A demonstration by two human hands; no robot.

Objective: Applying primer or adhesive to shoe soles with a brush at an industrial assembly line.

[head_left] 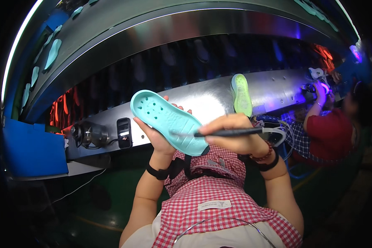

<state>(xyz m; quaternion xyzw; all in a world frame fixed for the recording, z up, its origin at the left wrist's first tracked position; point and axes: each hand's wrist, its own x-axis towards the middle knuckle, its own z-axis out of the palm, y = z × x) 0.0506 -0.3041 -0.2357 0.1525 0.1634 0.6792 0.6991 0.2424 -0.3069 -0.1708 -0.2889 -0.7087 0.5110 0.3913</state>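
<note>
My left hand [159, 138] holds a turquoise shoe sole [160, 113] from below, tilted with its inner face up; fingertips show past its far edge. The sole has a raised rim, a group of dark holes at its upper left end and a dark patch at its lower right end. In my right hand [235, 132] is a black-handled brush [231, 132], with a pale curved tube at its rear. Its tip is blurred over the middle of the sole; whether it touches I cannot tell. A yellow-green sole [242, 97] lies on the metal bench just beyond my right hand.
A glass jar [93, 135] and a black switch box [124, 132] sit on the metal bench [198, 99] at left. More turquoise soles [53, 53] ride the conveyor [124, 18] above. Red light glows beneath it. A co-worker in a red top [328, 126] works at right.
</note>
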